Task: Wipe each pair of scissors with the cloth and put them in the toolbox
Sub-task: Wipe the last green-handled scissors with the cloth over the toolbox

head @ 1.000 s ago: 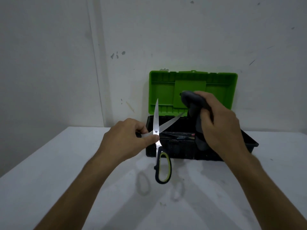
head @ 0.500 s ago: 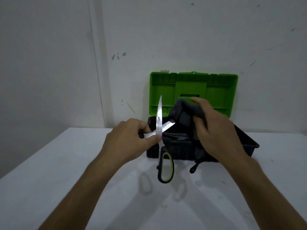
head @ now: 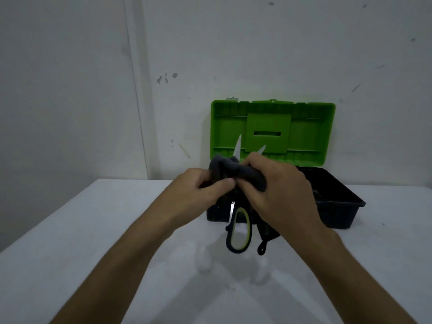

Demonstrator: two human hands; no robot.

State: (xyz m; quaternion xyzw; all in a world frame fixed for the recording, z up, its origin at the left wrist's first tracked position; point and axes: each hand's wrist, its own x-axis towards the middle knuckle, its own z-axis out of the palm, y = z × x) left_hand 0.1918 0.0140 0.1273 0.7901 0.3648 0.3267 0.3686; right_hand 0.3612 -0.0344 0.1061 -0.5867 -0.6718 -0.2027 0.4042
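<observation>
— Starting at the left, what is the left hand (head: 201, 190) doing?

— Gripping the scissors (head: 238, 228) up near the pivot, fingers curled round them, with the thumb lying across the front. The held handle is hidden by the hand.

— And the scissors themselves?

— Held in the air above the white tabletop (head: 81, 242), just in front of the toolbox (head: 336, 206). The blades are spread apart, and only their two pale tips show above the hands, against the green lid (head: 304, 127). One black-and-green handle loop hangs down below.

— Where is the cloth (head: 236, 171)?

— Bunched over the middle of the scissors, dark grey, with its tail and a small loop dangling beside the handle.

— The right hand (head: 278, 190)?

— Clenched round the cloth, pressing it onto the blades, and touching the left hand.

— And the toolbox?

— Open, black base on the tabletop to the right, lid upright against the wall (head: 70, 90).
</observation>
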